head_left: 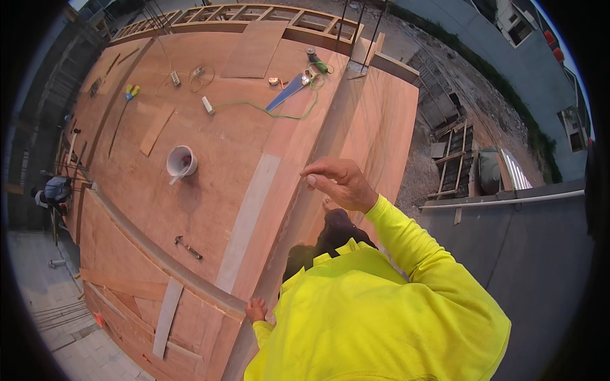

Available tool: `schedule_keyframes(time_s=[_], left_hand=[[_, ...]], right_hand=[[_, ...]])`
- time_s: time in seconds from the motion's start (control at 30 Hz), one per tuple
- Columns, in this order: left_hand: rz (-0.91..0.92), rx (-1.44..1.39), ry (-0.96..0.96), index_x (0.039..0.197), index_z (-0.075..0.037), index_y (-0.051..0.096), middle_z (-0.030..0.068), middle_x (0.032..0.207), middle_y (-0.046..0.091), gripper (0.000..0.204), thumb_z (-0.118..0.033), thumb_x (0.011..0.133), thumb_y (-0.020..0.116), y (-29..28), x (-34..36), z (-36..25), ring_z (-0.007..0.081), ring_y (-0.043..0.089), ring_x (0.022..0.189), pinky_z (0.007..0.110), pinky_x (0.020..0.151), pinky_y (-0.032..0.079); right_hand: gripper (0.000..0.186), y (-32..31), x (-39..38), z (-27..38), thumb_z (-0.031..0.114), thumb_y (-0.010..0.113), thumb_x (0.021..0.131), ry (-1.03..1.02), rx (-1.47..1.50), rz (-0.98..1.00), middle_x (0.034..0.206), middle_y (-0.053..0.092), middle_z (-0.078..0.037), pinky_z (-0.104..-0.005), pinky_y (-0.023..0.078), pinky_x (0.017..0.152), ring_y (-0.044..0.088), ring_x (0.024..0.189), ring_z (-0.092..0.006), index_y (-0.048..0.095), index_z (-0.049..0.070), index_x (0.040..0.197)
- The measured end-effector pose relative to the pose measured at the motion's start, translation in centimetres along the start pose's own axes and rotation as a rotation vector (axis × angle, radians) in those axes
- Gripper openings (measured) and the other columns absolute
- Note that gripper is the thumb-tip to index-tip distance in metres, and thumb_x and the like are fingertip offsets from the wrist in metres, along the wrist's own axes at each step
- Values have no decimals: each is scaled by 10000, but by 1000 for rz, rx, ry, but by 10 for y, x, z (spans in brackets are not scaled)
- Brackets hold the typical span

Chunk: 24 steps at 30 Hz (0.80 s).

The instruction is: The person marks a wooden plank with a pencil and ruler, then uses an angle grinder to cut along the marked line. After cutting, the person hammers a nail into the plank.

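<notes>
My right hand (343, 181) is raised over the long sunken channel (321, 152) between plywood panels, its thumb and forefinger drawn together in a pinch. Whatever may be between those fingertips is too small to make out. Down by the corner of the plywood deck (216, 317), my left hand (257, 311) rests at the channel's edge with its fingers stretched out, gripping nothing I can see. A claw hammer (189, 247) lies on the deck to the left, and beyond it stands a white bucket (171, 166) with something inside.
Farther off lie a blue-bladed handsaw (286, 93), a green power tool (318, 62) with its cord, and a white socket block (208, 105). Upright rebar (362, 38) rises at the far corner. Another person (56, 190) bends at the left edge. Lower ground drops away at right.
</notes>
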<state>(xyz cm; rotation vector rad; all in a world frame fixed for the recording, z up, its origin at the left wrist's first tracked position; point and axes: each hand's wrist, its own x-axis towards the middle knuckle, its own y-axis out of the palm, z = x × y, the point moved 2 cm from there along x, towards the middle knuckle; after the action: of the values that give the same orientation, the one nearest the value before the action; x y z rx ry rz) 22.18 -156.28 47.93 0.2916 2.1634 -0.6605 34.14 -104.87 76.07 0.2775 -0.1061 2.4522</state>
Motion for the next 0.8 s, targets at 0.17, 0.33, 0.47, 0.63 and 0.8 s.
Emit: schedule_keyframes(time_s=[0.17, 0.33, 0.47, 0.63, 0.8], left_hand=[[34, 46, -71, 1329, -11, 566, 148, 1232, 668, 470, -313, 970, 550, 17, 40, 67, 287, 665, 1087, 401, 791, 538], [152, 163, -64, 1331, -16, 562, 149, 1236, 666, 465, -306, 968, 553, 51, 100, 116, 288, 662, 1090, 397, 785, 534], [61, -29, -9, 1332, -17, 558, 152, 1244, 663, 466, -313, 971, 555, 94, 61, 62, 285, 662, 1091, 390, 776, 534], [-31, -107, 1, 1343, -23, 543, 159, 1264, 656, 476, -332, 980, 556, 124, -19, 5, 284, 659, 1101, 384, 769, 533], [-104, -226, -115, 1275, 11, 578, 170, 1206, 663, 451, -328, 978, 564, 125, -40, 61, 275, 667, 1034, 375, 785, 540]], right_hand=[[182, 8, 31, 132, 224, 766, 917, -521, 367, 419, 892, 687, -88, -273, 511, 611, 681, 731, -188, 740, 52, 972], [338, 10, 31, 164, 369, 712, 950, -815, 745, 453, 790, 646, -72, -256, 462, 483, 640, 622, -176, 741, 33, 966], [416, -10, 43, 154, 415, 716, 947, -853, 898, 449, 760, 639, -75, -232, 443, 451, 625, 587, -150, 739, 0, 954], [360, -20, 62, 156, 350, 721, 951, -831, 1076, 504, 757, 634, -75, -251, 439, 448, 612, 571, -146, 731, -9, 934], [302, -14, 83, 155, 275, 706, 965, -808, 1193, 572, 760, 631, -84, -264, 441, 449, 617, 580, -155, 725, -26, 942]])
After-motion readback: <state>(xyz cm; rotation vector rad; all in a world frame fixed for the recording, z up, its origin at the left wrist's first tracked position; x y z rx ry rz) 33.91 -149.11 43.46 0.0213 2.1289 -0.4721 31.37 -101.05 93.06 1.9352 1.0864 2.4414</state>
